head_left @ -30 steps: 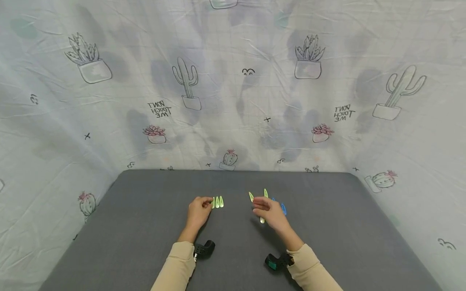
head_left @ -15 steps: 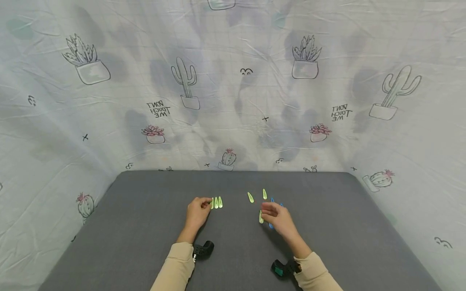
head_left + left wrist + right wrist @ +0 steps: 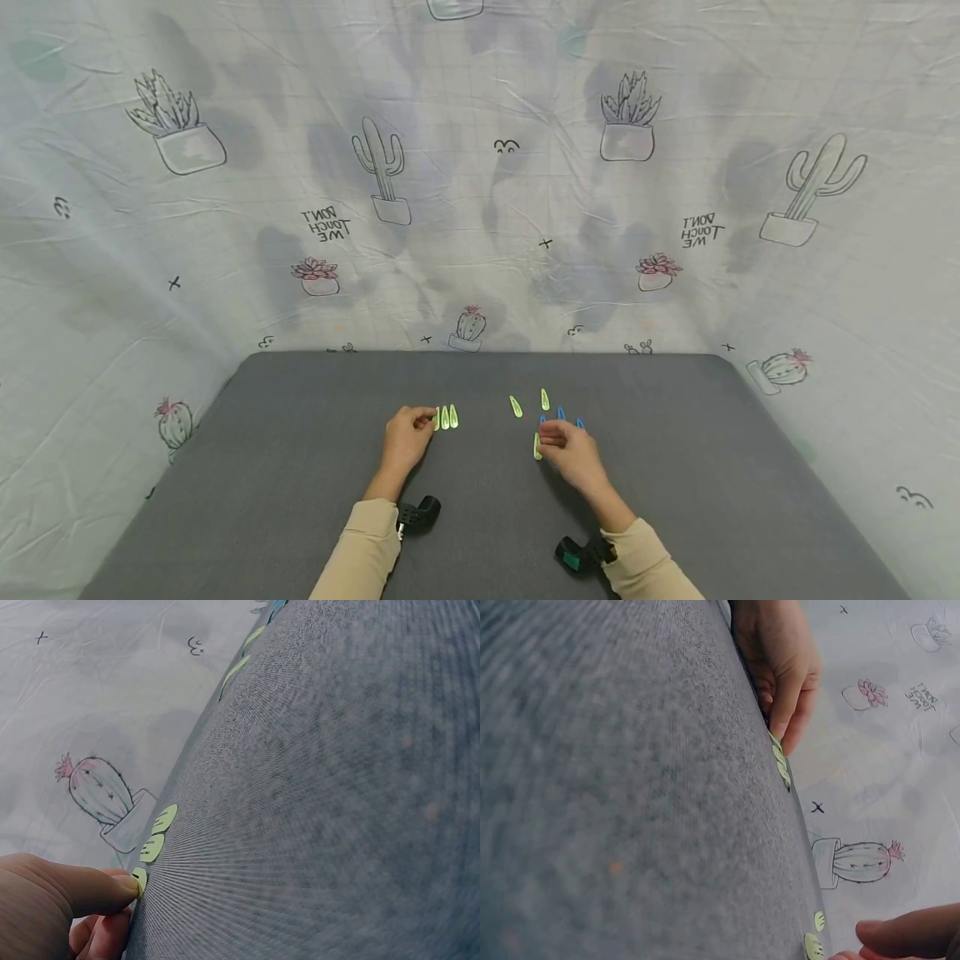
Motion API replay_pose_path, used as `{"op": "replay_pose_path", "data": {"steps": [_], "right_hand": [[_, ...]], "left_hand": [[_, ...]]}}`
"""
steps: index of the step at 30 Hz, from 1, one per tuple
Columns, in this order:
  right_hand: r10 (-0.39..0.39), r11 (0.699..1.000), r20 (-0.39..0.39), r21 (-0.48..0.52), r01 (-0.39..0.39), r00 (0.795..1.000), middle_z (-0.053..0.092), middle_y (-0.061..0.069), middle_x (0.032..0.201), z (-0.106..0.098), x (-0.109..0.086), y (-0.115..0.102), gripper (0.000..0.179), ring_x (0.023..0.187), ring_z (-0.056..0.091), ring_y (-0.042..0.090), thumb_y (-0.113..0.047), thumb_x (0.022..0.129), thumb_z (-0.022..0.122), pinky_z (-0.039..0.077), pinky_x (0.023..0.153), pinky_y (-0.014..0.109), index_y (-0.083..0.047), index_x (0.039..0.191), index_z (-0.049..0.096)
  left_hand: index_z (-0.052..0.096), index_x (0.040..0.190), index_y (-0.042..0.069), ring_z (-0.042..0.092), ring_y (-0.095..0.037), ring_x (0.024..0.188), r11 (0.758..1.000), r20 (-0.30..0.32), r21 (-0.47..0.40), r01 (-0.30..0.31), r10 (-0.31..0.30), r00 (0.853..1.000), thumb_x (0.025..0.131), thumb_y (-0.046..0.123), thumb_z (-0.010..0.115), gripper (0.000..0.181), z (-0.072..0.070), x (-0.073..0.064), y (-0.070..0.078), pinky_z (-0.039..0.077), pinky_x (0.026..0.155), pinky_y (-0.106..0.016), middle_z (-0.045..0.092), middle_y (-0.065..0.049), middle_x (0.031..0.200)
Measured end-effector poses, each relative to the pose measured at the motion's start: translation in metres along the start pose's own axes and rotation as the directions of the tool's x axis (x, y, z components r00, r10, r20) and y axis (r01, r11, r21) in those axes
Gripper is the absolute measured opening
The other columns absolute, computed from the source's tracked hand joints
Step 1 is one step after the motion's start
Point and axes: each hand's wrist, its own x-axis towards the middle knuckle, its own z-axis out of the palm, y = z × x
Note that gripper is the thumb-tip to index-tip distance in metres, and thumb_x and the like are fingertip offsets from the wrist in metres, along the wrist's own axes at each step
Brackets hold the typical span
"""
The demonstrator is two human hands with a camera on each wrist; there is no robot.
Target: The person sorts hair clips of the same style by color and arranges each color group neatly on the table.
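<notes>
Aligning green clips (image 3: 446,417) seems underway: one (image 3: 141,880) is pinched by the left hand (image 3: 408,435); the right hand's (image 3: 572,452) grip cannot be told; probably a three-o'clock clip (image 3: 516,407) is wanted next.

Slim lime-green hair clips (image 3: 453,417) and slim bright-blue hair clips (image 3: 561,413) pop against the plain dark-grey tabletop (image 3: 300,450), the fabric sleeves (image 3: 362,542) beige, the whitish sheet (image 3: 465,217) printed with outlined cacti (image 3: 380,158) and pink succulents (image 3: 315,268).

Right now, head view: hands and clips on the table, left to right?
Left hand → first green clip → second green clip → third green clip → tilted green clip → right hand. Left out: clips overlapping the right hand's span.
</notes>
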Motion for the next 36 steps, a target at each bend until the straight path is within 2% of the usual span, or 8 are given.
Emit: {"op": "replay_pose_path", "data": {"steps": [12, 20, 26, 36], "right_hand": [[-0.017, 0.992, -0.024, -0.122, 0.014, 1.0, 0.07, 0.013, 0.092, 0.005, 0.001, -0.008, 0.027, 0.085, 0.067, 0.025, 0.003, 0.077, 0.071, 0.054, 0.069, 0.031, 0.004, 0.104, 0.067], [-0.064, 0.965, -0.034, -0.257, 0.054, 0.997, 0.069, 0.012, 0.087, 0.011, 0.003, -0.012, 0.026, 0.08, 0.066, 0.024, 0.003, 0.072, 0.075, 0.053, 0.069, 0.035, 0.004, 0.097, 0.066], [-0.071, 0.941, -0.063, -0.335, 0.045, 0.996, 0.065, 0.007, 0.079, 0.014, 0.008, -0.013, 0.024, 0.073, 0.062, 0.019, 0.005, 0.067, 0.077, 0.051, 0.068, 0.036, 0.001, 0.089, 0.066], [-0.012, 0.954, -0.038, -0.301, 0.0, 0.999, 0.064, 0.006, 0.076, 0.012, 0.015, -0.015, 0.026, 0.068, 0.059, 0.013, 0.008, 0.069, 0.071, 0.05, 0.062, 0.031, 0.004, 0.094, 0.066]], "left_hand": [[0.074, 0.096, 0.005, 0.053, -0.014, 0.069, 1.0, -0.005, 0.007, -0.006, 0.006, 1.0, 0.082, 0.004, 0.068, 0.016, 0.0, 0.003, -0.003, 0.044, 0.062, -0.028, 0.059, -0.006, 0.078], [0.074, 0.097, 0.005, 0.054, -0.014, 0.07, 1.0, 0.005, 0.006, -0.001, 0.001, 1.0, 0.082, 0.004, 0.068, 0.016, -0.001, 0.003, -0.002, 0.044, 0.063, -0.028, 0.059, -0.005, 0.078], [0.074, 0.097, 0.005, 0.054, -0.014, 0.07, 1.0, 0.006, 0.009, 0.006, -0.006, 1.0, 0.082, 0.004, 0.068, 0.015, -0.001, 0.002, -0.001, 0.044, 0.063, -0.028, 0.06, -0.005, 0.079], [0.074, 0.095, 0.006, 0.053, -0.013, 0.069, 1.0, -0.009, 0.003, 0.014, -0.013, 1.0, 0.081, 0.004, 0.069, 0.015, 0.001, 0.004, 0.0, 0.043, 0.062, -0.027, 0.059, -0.005, 0.078]]}}
